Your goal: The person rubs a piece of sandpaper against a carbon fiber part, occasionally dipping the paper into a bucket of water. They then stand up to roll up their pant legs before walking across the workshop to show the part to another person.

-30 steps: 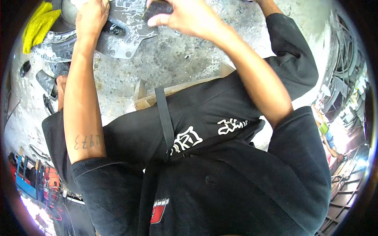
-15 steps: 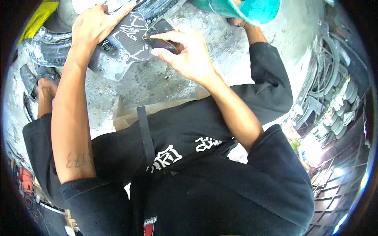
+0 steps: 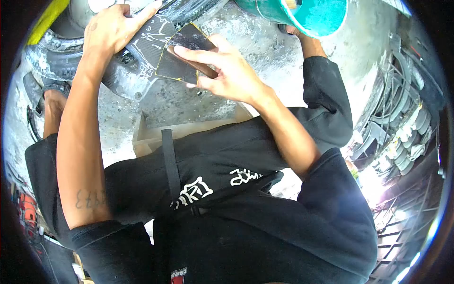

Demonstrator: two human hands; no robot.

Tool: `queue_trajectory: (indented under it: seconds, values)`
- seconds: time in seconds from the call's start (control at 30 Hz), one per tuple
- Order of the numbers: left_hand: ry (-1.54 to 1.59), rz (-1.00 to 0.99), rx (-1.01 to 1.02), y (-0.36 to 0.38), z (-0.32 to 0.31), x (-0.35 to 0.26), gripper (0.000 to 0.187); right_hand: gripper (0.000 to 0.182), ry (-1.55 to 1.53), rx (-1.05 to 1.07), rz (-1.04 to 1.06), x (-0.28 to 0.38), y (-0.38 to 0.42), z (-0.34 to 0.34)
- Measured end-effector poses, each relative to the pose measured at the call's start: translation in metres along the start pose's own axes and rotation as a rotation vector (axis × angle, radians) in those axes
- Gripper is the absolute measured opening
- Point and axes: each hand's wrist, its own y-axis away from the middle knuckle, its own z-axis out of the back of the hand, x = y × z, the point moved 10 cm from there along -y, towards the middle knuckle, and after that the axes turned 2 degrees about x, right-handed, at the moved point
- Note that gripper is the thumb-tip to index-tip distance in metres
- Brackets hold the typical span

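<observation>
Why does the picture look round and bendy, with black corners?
Head view: a fisheye lens curves the edges and leaves black corners; the middle is sharp, with the right hand holding dark sandpaper; daylight glares white at the lower right.

two hands, one sandpaper sheet, one bucket

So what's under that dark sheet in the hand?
Under the sheet, the right hand presses a brown block against it. Behind it is a wet gray panel, steadied by the left hand. The panel's surface beneath the sheet is hidden.
</observation>
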Motion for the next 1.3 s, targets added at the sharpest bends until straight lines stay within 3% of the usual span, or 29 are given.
queue_trajectory:
  seconds: [0.1,0.3,0.43,0.47,0.6,0.8,0.9,0.93,1.03,1.1,1.17,1.2,1.23,1.27,1.3]
  values:
    - [-0.001,-0.003,-0.018,-0.002,0.0,0.001,0.079,0.064,0.244,0.001,0.11,0.007,-0.001,0.004]
    - [-0.061,0.008,0.074,-0.009,-0.006,0.009,0.074,0.059,0.249,-0.175,0.104,0.013,0.002,0.007]
    - [-0.055,0.033,0.094,-0.01,-0.009,0.011,0.076,0.062,0.223,-0.095,0.007,0.006,-0.005,0.001]
    - [-0.069,0.027,0.099,-0.01,-0.009,0.01,0.076,0.057,0.248,-0.171,0.097,0.007,-0.004,0.003]
    - [-0.073,0.043,0.074,-0.012,-0.009,0.016,0.077,0.06,0.163,-0.233,0.101,0.007,0.001,0.007]
    - [-0.084,0.026,0.07,-0.015,-0.011,0.02,0.078,0.045,0.281,-0.179,0.085,0.009,-0.002,0.0]
    - [-0.064,0.026,0.078,-0.015,-0.011,0.02,0.078,0.038,0.174,-0.257,0.141,0.002,-0.006,0.009]
    - [-0.055,0.027,0.07,-0.015,-0.01,0.021,0.078,0.025,0.095,-0.27,0.089,-0.002,-0.009,0.021]
    - [-0.066,0.016,0.066,-0.017,-0.012,0.024,0.076,0.018,-0.149,-0.251,0.019,-0.011,-0.01,0.048]
    - [-0.081,-0.024,0.045,-0.014,-0.012,0.018,0.076,0.019,-0.287,-0.175,-0.114,-0.029,-0.009,0.047]
    - [-0.012,0.073,-0.045,0.003,0.009,-0.002,0.05,0.022,-0.16,-0.25,-0.008,-0.003,-0.003,0.049]
    - [-0.01,0.07,-0.049,-0.002,0.007,0.006,0.05,0.026,-0.034,-0.331,0.099,0.015,0.001,0.053]
    - [-0.027,0.025,0.016,-0.011,-0.002,0.015,0.062,0.038,0.192,-0.4,0.33,0.04,0.007,0.047]
    - [-0.045,-0.021,0.083,-0.018,-0.015,0.021,0.074,0.04,0.182,-0.26,0.21,0.029,0.0,0.033]
    - [-0.046,-0.028,0.079,-0.018,-0.015,0.02,0.074,0.043,0.169,-0.12,0.088,0.023,-0.003,0.018]
